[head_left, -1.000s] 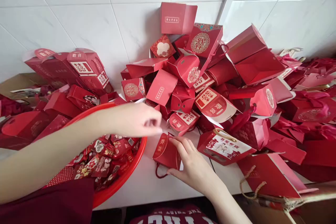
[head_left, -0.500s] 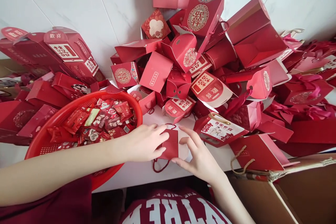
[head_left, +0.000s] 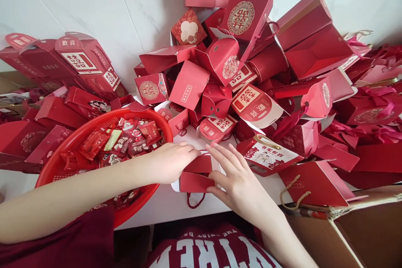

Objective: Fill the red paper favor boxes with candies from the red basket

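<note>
On the white table [head_left: 160, 203], just right of the red basket [head_left: 138, 204], we have a small red box [head_left: 196, 182] between our two hands. Its mouth gapes between two red panels, pale flaps show at its left and right ends, and a dark red cord loop [head_left: 196, 206] lies on the table at its near side.

Our left hand [head_left: 174, 162] reaches past the basket and lies over the far left part of the box, fingers close together and curled; its thumb is hidden, so we cannot tell whether it pinches the card. Our right hand [head_left: 234, 176] is spread fairly wide, its thumb and a bent finger against the right end of the box; whether they grip it, we cannot tell.

Wrapped packets [head_left: 125, 142] lie in the basket, among them a pale green one [head_left: 113, 140]. Beyond our hands we see a heap of red boxes [head_left: 190, 83] leaning at many angles, some with gold medallions, and more red cartons [head_left: 75, 63] stand at the left by the tiled wall [head_left: 94, 0]. Near our right forearm is a red bag [head_left: 310, 184] with a gold rope handle, beside an open cardboard box [head_left: 314, 236].
</note>
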`<state>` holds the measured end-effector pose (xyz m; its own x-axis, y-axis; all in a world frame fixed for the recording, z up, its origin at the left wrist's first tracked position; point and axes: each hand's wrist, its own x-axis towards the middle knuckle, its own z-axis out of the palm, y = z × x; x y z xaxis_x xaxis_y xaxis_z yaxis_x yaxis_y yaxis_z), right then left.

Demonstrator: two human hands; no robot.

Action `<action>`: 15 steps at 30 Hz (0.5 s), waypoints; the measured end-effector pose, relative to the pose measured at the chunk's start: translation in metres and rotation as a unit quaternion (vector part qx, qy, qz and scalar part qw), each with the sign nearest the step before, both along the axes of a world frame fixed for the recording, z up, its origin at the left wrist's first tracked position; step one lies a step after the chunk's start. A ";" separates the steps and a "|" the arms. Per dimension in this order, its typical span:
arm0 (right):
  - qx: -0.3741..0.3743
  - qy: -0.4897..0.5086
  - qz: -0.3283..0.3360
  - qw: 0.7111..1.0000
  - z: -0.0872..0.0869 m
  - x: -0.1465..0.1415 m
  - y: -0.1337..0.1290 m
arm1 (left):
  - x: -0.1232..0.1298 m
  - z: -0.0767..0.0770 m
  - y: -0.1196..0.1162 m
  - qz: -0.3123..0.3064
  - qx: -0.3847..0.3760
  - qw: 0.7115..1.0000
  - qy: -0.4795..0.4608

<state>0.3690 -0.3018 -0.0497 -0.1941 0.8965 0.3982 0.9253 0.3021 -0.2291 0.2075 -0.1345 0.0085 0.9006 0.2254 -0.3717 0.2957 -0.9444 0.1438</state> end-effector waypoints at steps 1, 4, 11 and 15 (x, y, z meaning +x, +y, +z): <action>0.008 0.004 0.018 1.000 0.000 0.000 -0.002 | 0.000 0.000 0.000 -0.003 -0.012 1.000 0.000; 0.026 0.016 0.054 0.998 0.000 0.002 -0.011 | 0.001 0.000 -0.003 0.001 -0.039 0.999 0.000; -0.007 0.063 0.025 0.998 -0.001 0.003 -0.016 | 0.002 -0.001 -0.008 0.059 -0.001 0.998 -0.020; 0.005 0.099 -0.105 0.989 -0.014 0.000 -0.007 | -0.002 0.005 -0.011 0.093 -0.028 0.994 -0.049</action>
<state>0.3688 -0.3091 -0.0634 0.0795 0.9050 0.4180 0.9051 0.1102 -0.4107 0.2051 -0.1456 0.0132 0.8781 0.3720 -0.3008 0.4457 -0.8646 0.2320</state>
